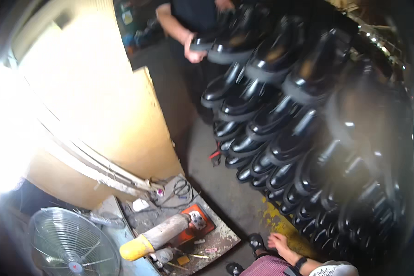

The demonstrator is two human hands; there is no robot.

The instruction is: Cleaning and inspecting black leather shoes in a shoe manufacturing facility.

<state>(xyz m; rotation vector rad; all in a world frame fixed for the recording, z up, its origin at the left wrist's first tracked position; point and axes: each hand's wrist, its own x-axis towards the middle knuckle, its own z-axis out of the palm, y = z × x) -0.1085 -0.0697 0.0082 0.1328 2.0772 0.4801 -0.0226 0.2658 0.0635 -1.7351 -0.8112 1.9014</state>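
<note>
My right hand (279,244), with a dark band on its wrist, hangs low at the bottom edge beside my sandalled feet and pink checked clothing (267,267). Its fingers look loosely apart, and nothing shows in them. Nearest to it is the lower part of a tall rack of glossy black shoes (280,177), stacked in several tiers along the right. My left hand is out of the picture. At the top, another person's hand (195,51) touches a black shoe at the end of the upper tier.
A paint-stained worktable (223,239) at lower left bears a worn cylinder with a yellow end (138,248), an orange-red plate (210,220) and a black cable (184,191). A caged fan (73,244) stands left of it. Tall tan boards (147,133) rise behind, beside a glaring light.
</note>
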